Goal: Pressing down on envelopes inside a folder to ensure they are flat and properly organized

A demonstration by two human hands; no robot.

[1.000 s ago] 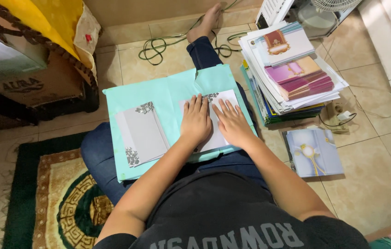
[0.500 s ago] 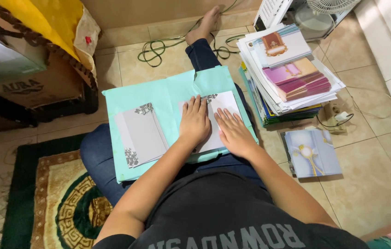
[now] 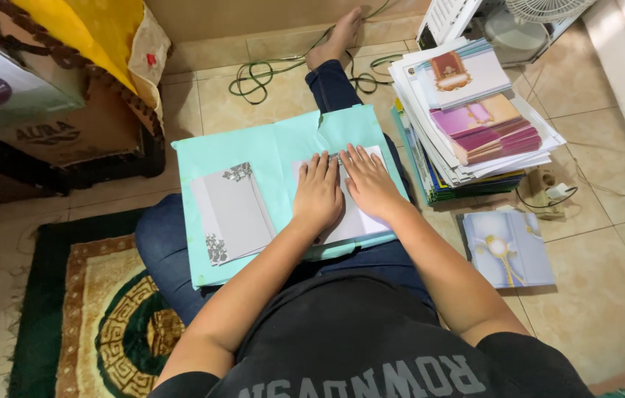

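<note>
White card lies flat on a turquoise paper sheet spread across the seated person's lap, and both hands rest on it side by side — left hand and right hand, palms down, fingers extended and slightly spread, thumbs close together, gripping nothing. Judged from its thin edge and flat lie, the card is light paper stock, stiff enough to hold shape yet easily creased or dented; its smooth face would likely slide on the sheet beneath, so it is best taken by an exposed edge or corner, lifted with fingertips rather than pinched mid-face. Just left of it on the same sheet sits a grey card with silver floral corners, apart from both hands. The supporting surface is soft and uneven — paper over legs in blue jeans — so pressure on it has little backing. At the person's left, a green and gold patterned rug covers the beige tiled floor. At the right, a pale blue card with a gold ornament lies on the tiles, and beyond it stands a tall stack of printed cards, somewhat fanned. Farther off are a cardboard box under a yellow cloth, a green cable looped on the floor, and a fan's base.
</note>
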